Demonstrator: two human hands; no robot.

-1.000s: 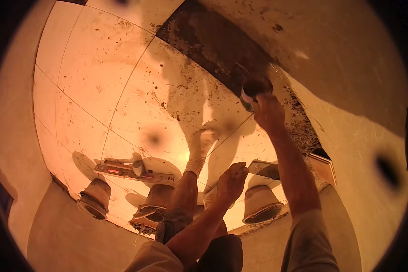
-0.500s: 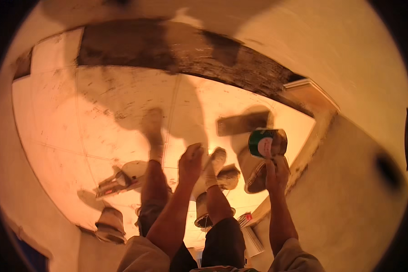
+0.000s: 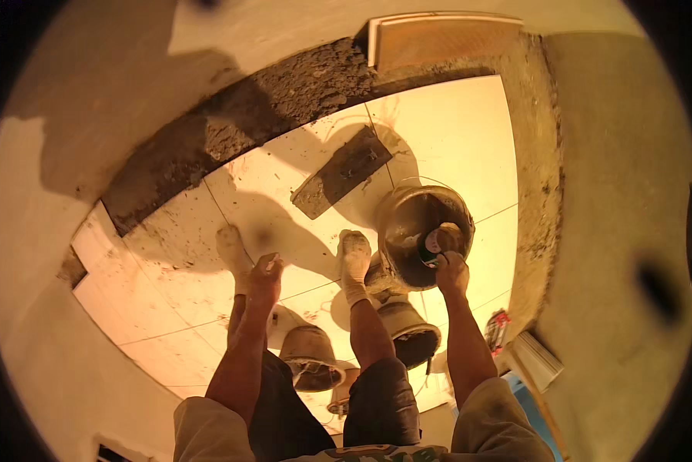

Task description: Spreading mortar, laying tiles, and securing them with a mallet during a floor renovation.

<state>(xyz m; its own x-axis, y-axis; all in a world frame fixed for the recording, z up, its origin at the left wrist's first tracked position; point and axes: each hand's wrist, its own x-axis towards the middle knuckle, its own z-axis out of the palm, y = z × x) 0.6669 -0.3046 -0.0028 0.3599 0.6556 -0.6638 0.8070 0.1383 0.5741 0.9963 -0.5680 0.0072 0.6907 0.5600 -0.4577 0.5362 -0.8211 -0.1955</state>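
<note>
Pale, dirt-specked tiles (image 3: 469,138) lay around the large bucket (image 3: 407,214), with a dark, crumbly bed (image 3: 300,88) beyond it to the left and a brown-faced panel (image 3: 446,44) farther behind it. The right hand (image 3: 453,275) grasped a green mug (image 3: 428,251) at the bucket's mouth. Left of the bucket hung the left hand (image 3: 265,282); whether it clenched anything, I couldn't tell.
</note>
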